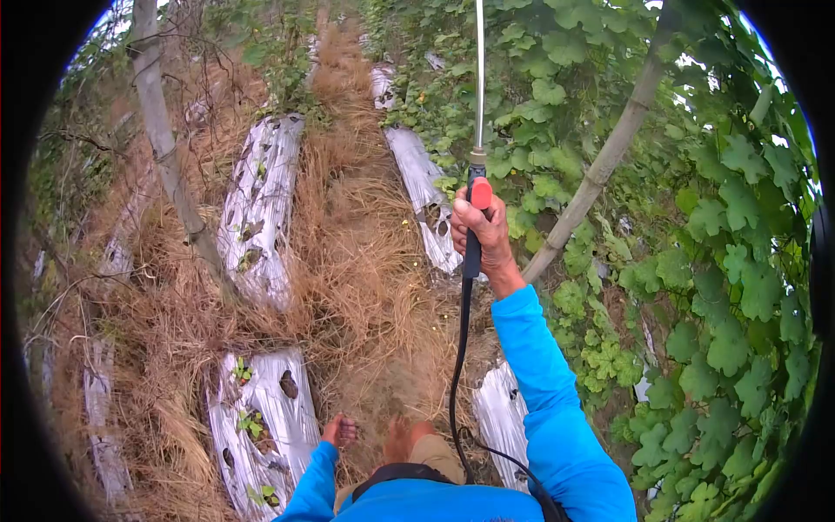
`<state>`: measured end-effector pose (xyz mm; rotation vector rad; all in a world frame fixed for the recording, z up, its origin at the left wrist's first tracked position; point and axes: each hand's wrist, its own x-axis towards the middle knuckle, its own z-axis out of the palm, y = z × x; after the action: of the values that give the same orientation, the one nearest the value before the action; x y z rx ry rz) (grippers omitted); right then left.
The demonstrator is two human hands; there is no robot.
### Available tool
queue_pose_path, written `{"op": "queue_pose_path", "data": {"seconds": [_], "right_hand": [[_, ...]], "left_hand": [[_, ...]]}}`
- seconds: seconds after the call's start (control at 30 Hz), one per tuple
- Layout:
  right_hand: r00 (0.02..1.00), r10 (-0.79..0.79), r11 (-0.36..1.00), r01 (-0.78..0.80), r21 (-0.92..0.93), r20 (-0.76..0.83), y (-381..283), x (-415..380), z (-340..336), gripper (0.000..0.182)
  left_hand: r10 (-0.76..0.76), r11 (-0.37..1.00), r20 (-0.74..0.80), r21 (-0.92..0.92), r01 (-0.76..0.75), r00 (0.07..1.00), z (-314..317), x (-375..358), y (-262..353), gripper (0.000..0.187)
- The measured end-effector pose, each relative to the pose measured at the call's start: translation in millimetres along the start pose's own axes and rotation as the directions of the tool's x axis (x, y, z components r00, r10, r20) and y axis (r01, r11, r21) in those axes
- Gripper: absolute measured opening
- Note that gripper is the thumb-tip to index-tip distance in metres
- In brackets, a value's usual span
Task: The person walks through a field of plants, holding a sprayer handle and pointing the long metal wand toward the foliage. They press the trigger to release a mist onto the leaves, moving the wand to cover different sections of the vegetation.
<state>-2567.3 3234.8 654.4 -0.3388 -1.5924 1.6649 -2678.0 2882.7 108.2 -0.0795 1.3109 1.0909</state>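
My right hand (pixel 487 228) is wrapped round the black handle of a sprayer wand (pixel 472 252), with the thumb beside its red lever (pixel 481 193). From the brass-coloured fitting (pixel 477 157), a thin metal lance (pixel 480 78) runs straight up past the top of the view, so its tip is hidden. A black hose (pixel 458 374) hangs from the handle down to my waist and loops by my right side. My left hand (pixel 341 431) hangs low by my left hip, its fingers curled in, with nothing visible in them.
Leafy vines (pixel 722 304) form a green wall on the right. One slanting pole (pixel 600 174) stands before them, another pole (pixel 170 165) at left. Plastic-covered beds (pixel 261 209) with holes and small plants flank a path of dry grass (pixel 348 261).
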Motion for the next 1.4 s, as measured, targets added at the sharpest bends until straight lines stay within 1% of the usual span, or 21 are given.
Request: {"op": "queue_pose_path", "data": {"seconds": [0.03, 0.1, 0.17, 0.23, 0.33, 0.37, 0.43, 0.47, 0.5, 0.57, 0.63, 0.67, 0.77, 0.9, 0.97, 1.0, 1.1, 1.13, 1.3, 1.37, 1.4], "right_hand": [[1.0, 0.005, 1.0, -0.005, 0.005, 0.005, 10, 7, -4, 0.03], [0.993, -0.074, 0.928, 0.034, -0.371, -0.096, 37, 24, -23, 0.032], [0.971, -0.203, 0.816, 0.095, -0.57, -0.129, 65, 37, -44, 0.034], [0.969, -0.2, 0.758, 0.059, -0.65, -0.146, 78, 46, -60, 0.034], [0.981, -0.166, 0.765, 0.064, -0.64, -0.1, 104, 78, -93, 0.035], [0.98, -0.171, 0.773, 0.069, -0.63, -0.102, 108, 100, -98, 0.035], [0.998, -0.005, 0.892, -0.028, -0.45, -0.07, 104, 145, -99, 0.035], [0.999, 0.012, 0.949, -0.027, -0.313, -0.051, 98, 170, -93, 0.035], [0.999, 0.029, 0.962, -0.021, -0.273, 0.026, 99, 201, -98, 0.034], [0.989, 0.105, 0.993, -0.098, -0.072, 0.103, 81, 255, -86, 0.033], [0.979, 0.12, 0.992, -0.124, 0.015, 0.168, 58, 303, -74, 0.033], [0.964, 0.141, 0.982, -0.166, 0.094, 0.226, 48, 324, -70, 0.033], [0.975, 0.079, 0.995, -0.09, 0.047, 0.208, 23, 385, -66, 0.032], [0.976, 0.053, 0.997, -0.062, 0.036, 0.212, 9, 458, -79, 0.031], [0.989, -0.011, 0.998, 0.02, -0.064, 0.145, 10, 484, -84, 0.032], [0.992, -0.108, 0.978, 0.119, -0.171, 0.069, 15, 496, -81, 0.034], [0.987, -0.145, 0.971, 0.154, -0.184, 0.065, 24, 539, -87, 0.036], [0.992, -0.105, 0.981, 0.115, -0.158, 0.069, 23, 548, -84, 0.031], [0.985, -0.039, 0.998, 0.048, -0.046, 0.167, 42, 648, -80, 0.033], [0.924, 0.0, 0.979, -0.078, 0.188, 0.382, 53, 684, -73, 0.034], [0.901, -0.015, 0.964, -0.102, 0.246, 0.433, 56, 703, -71, 0.036]], "left_hand": [[-0.001, 1.0, -0.006, -0.006, 0.001, 1.0, 2, 1, 9, 0.053], [0.056, 0.998, -0.038, -0.023, -0.057, 0.998, 8, 5, 33, 0.054], [0.104, 0.994, -0.039, -0.028, -0.105, 0.994, 9, 20, 55, 0.054], [0.164, 0.986, -0.049, -0.026, -0.165, 0.985, 8, 36, 91, 0.055], [0.156, 0.986, -0.077, -0.047, -0.159, 0.985, 13, 67, 131, 0.056], [0.192, 0.98, -0.069, -0.028, -0.195, 0.979, 12, 83, 149, 0.055], [0.231, 0.973, -0.061, -0.005, -0.232, 0.971, 17, 103, 185, 0.055], [0.179, 0.984, -0.065, -0.005, -0.179, 0.982, 21, 114, 210, 0.053], [0.125, 0.992, -0.071, -0.008, -0.126, 0.99, 27, 121, 235, 0.052], [0.148, 0.988, -0.089, -0.016, -0.15, 0.985, 36, 135, 272, 0.049], [0.149, 0.989, -0.12, 0.003, -0.15, 0.982, 64, 127, 322, 0.048], [0.214, 0.976, -0.099, 0.057, -0.209, 0.972, 68, 126, 336, 0.05], [0.206, 0.979, -0.095, 0.016, -0.205, 0.974, 85, 132, 373, 0.049], [0.185, 0.983, -0.049, 0.001, -0.185, 0.981, 74, 173, 384, 0.046], [0.143, 0.99, -0.071, -0.002, -0.144, 0.987, 76, 183, 391, 0.046], [0.105, 0.994, -0.089, -0.002, -0.106, 0.99, 77, 187, 400, 0.047], [0.083, 0.996, -0.075, -0.021, -0.085, 0.994, 71, 216, 417, 0.048], [0.064, 0.996, -0.063, -0.054, -0.068, 0.996, 70, 227, 425, 0.051], [0.128, 0.988, -0.09, -0.073, -0.135, 0.988, 60, 269, 496, 0.051], [0.126, 0.986, -0.069, -0.097, -0.132, 0.99, 49, 303, 504, 0.051], [0.097, 0.993, -0.098, -0.06, -0.103, 0.99, 59, 290, 530, 0.052]]}}
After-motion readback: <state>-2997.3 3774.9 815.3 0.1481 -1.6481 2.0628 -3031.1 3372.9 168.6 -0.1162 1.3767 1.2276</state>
